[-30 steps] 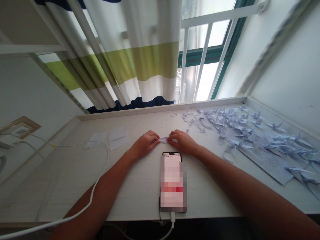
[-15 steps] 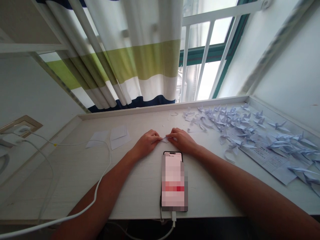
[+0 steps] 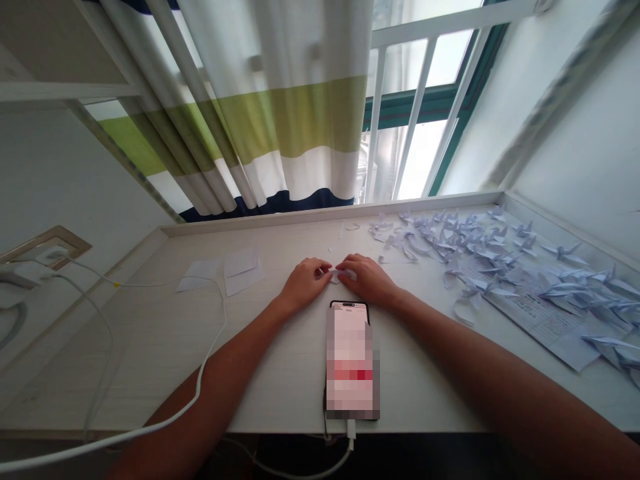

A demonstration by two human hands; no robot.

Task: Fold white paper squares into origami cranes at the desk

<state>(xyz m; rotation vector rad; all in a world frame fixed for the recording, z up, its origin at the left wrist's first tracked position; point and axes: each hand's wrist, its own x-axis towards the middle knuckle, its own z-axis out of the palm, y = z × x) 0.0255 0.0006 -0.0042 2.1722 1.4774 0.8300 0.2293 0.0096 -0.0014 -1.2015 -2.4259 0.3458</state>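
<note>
Between my hands, low over the white desk just beyond the phone, is a small piece of white folded paper (image 3: 335, 276). My left hand (image 3: 309, 279) pinches its left side, thumb and fingertips closed together. On the other side my right hand (image 3: 367, 276) has its fingers closed on the paper too, covering much of it. The fold's exact shape is too small to make out. Directly below my hands lies a phone (image 3: 353, 360) with a lit, partly blurred screen and a cable plugged into its bottom end.
Many folded paper cranes (image 3: 480, 250) spread across the desk's right side, some on a printed sheet (image 3: 550, 320). Paper strips (image 3: 407, 250) curl nearby. Flat paper squares (image 3: 243, 270) lie at left. A white cable (image 3: 203, 367) crosses my left forearm. A curtain (image 3: 290, 120) hangs behind.
My left hand has shifted slightly right, closer to my right hand, and its fingers have curled more over the paper. The whole view has also moved slightly.
</note>
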